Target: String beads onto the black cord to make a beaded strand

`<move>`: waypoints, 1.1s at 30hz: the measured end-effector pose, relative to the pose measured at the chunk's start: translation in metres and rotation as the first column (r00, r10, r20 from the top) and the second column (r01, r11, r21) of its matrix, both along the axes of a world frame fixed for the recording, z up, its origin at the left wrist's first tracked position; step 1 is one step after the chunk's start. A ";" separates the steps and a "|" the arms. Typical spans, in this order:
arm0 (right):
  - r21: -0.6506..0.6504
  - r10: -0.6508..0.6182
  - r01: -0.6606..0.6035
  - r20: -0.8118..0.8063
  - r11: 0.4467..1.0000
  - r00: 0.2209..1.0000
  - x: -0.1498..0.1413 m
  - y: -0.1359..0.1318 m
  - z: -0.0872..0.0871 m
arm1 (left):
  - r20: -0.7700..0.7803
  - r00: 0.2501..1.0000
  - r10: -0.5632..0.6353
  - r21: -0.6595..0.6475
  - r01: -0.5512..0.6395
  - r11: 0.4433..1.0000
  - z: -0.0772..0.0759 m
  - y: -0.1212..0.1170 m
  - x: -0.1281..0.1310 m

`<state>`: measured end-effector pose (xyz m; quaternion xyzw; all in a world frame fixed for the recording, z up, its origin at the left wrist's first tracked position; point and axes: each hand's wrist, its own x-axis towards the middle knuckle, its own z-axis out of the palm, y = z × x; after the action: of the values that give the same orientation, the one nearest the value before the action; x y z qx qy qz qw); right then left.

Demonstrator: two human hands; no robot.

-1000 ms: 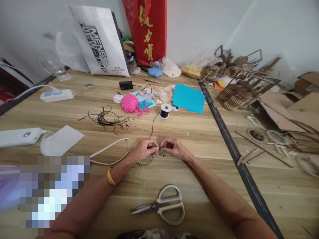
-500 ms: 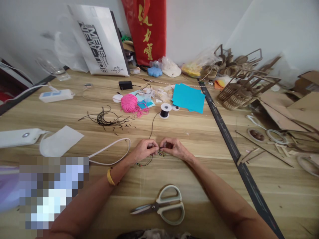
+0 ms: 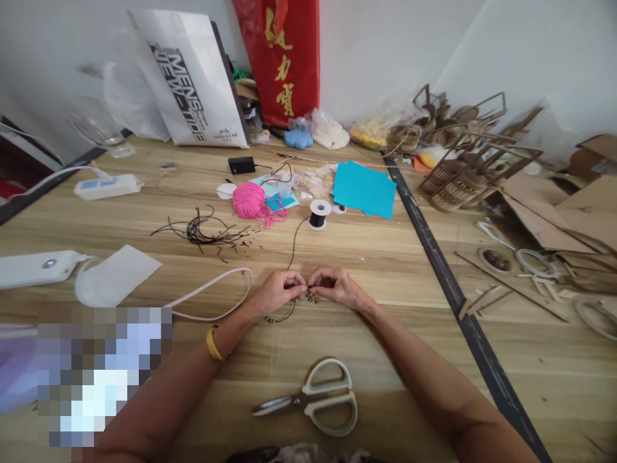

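- Wood-grain bench (image 3: 385, 251): carries scissors (image 3: 299, 403).
- Left hand (image 3: 278, 290): grip pinches black cord (image 3: 294, 241) from spool (image 3: 318, 218).
- Right hand (image 3: 338, 287): grip pinches small dark item (image 3: 310, 287), identity unclear, near beads (image 3: 314, 298).

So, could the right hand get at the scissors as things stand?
Probably yes: the scissors lie uncovered just inside the right forearm, handles towards it. The right hand seems to be pinching at the small beads, so may first need to let go.

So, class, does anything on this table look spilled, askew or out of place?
Yes: short black snippets lie scattered around the right end of a loose tangle of cords, untidy compared with the black cord wound on the white spool.
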<state>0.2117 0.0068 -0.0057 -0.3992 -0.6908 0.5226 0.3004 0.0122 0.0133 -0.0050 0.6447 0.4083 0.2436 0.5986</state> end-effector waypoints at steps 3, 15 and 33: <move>-0.021 0.002 -0.002 -0.023 1.000 1.000 0.000 0.000 0.000 | 0.005 1.000 0.004 -0.005 -0.004 1.000 0.001 0.000 0.000; -0.035 -0.005 0.005 -0.006 0.999 1.000 0.002 0.000 -0.001 | 0.008 1.000 0.006 -0.007 -0.006 1.000 -0.001 0.000 -0.001; 0.063 0.002 -0.002 -0.007 0.998 1.000 0.004 0.003 -0.008 | 0.014 1.000 0.017 -0.035 -0.016 0.999 -0.001 0.000 -0.001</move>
<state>0.2156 0.0097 -0.0135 -0.3871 -0.7062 0.5024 0.3147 0.0108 0.0128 -0.0057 0.6288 0.4136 0.2460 0.6108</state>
